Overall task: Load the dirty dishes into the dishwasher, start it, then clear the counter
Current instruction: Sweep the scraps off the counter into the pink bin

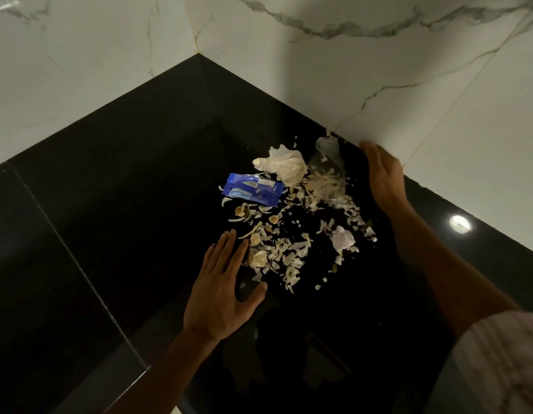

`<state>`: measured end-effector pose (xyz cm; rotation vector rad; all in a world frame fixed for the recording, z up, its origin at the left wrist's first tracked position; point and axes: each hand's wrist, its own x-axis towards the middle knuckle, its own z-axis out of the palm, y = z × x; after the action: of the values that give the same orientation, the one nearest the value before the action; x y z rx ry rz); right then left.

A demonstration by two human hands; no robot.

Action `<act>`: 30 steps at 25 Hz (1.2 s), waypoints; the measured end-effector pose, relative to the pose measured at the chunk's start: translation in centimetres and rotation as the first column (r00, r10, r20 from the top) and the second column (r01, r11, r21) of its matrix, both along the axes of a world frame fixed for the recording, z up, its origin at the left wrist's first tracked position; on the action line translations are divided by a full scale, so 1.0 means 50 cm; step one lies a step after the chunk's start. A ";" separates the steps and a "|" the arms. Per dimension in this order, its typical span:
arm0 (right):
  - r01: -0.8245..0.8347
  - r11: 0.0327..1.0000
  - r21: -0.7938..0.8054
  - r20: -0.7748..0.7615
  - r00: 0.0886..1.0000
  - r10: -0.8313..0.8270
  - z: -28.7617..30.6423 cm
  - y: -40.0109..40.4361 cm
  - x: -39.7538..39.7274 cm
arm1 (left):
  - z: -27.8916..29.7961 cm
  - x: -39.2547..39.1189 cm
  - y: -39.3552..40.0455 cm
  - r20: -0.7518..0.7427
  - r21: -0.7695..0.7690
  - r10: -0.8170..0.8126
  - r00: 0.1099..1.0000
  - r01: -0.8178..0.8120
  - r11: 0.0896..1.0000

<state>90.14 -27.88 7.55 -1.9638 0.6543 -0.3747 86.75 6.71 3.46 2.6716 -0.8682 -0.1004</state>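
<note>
left hand (221,289) flat on counter (109,204), right hand (383,174) edge-on beside scraps (283,252)

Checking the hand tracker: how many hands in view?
2. Left hand lies flat on the black counter, at the near-left edge of the scraps. Right hand is at their far right, by the wall.

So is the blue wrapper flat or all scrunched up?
Scrunched. The blue wrapper lies crumpled and creased on the black counter, among pale peel scraps. Neither hand touches it.
</note>
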 end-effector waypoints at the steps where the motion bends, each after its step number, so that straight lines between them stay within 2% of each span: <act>1: -0.030 0.999 0.016 -0.026 0.999 0.030 -0.011 -0.014 0.037 | -0.001 0.000 0.001 -0.002 -0.005 -0.001 1.000 0.001 1.000; 5: -0.213 0.977 0.029 -0.078 0.974 0.214 -0.025 -0.001 0.164 | -0.001 -0.002 -0.001 -0.014 -0.028 -0.006 1.000 0.005 1.000; 7: -0.317 0.948 0.002 -0.159 0.936 0.313 -0.022 0.025 0.205 | -0.005 0.001 0.002 -0.002 -0.032 -0.007 1.000 0.006 0.999; 9: -0.422 0.906 0.009 -0.227 0.882 0.413 -0.036 0.049 0.196 | -0.008 0.002 0.005 -0.001 -0.013 -0.009 1.000 0.009 1.000; 12: -0.574 0.819 -0.011 -0.195 0.804 0.561 -0.062 0.076 0.126 | -0.011 0.000 0.005 -0.021 -0.036 -0.007 1.000 0.006 0.999; 13: -0.578 0.814 0.057 -0.152 0.801 0.580 -0.048 0.081 0.100 | -0.012 0.001 0.004 -0.033 -0.060 -0.003 0.999 0.001 0.998; 15: -0.512 0.852 0.113 -0.090 0.848 0.522 -0.012 0.078 0.044 | -0.006 -0.001 0.006 -0.072 -0.124 0.006 0.997 -0.015 0.992; 18: -0.222 0.974 0.044 -0.009 0.975 0.223 0.014 0.076 -0.084 | 0.007 -0.002 0.007 -0.170 -0.310 0.043 0.985 -0.094 0.946; 19: -0.126 0.991 0.050 -0.012 0.992 0.127 0.011 0.087 -0.135 | 0.015 -0.001 0.007 -0.227 -0.388 0.083 0.970 -0.168 0.906; 21: -0.031 0.997 0.074 -0.076 0.996 0.037 -0.011 0.127 -0.215 | 0.033 0.025 0.005 -0.358 -0.520 0.208 0.910 -0.379 0.765; 23: 0.017 0.996 0.085 -0.096 0.995 -0.009 -0.028 0.170 -0.234 | 0.050 0.094 -0.011 -0.434 -0.551 0.314 0.844 -0.524 0.649; 24: 0.049 0.994 0.097 -0.070 0.997 -0.042 -0.032 0.187 -0.221 | 0.055 0.138 -0.022 -0.476 -0.546 0.302 0.826 -0.547 0.634; 27: 0.126 0.991 0.051 -0.045 0.991 -0.124 -0.032 0.215 -0.146 | 0.067 0.235 -0.070 -0.678 -0.552 0.110 0.726 -0.602 0.577; 29: 0.150 0.988 -0.025 -0.087 0.985 -0.152 -0.039 0.224 -0.092 | 0.075 0.253 -0.109 -0.736 -0.511 0.050 0.675 -0.602 0.613; 30: 0.147 0.987 -0.059 -0.111 0.982 -0.153 -0.043 0.228 -0.071 | 0.072 0.256 -0.128 -0.725 -0.502 0.038 0.688 -0.566 0.654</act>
<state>86.58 -16.50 5.40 -2.0015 0.8778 -0.3752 99.53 0.28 7.06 1.7757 -0.0972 -0.4989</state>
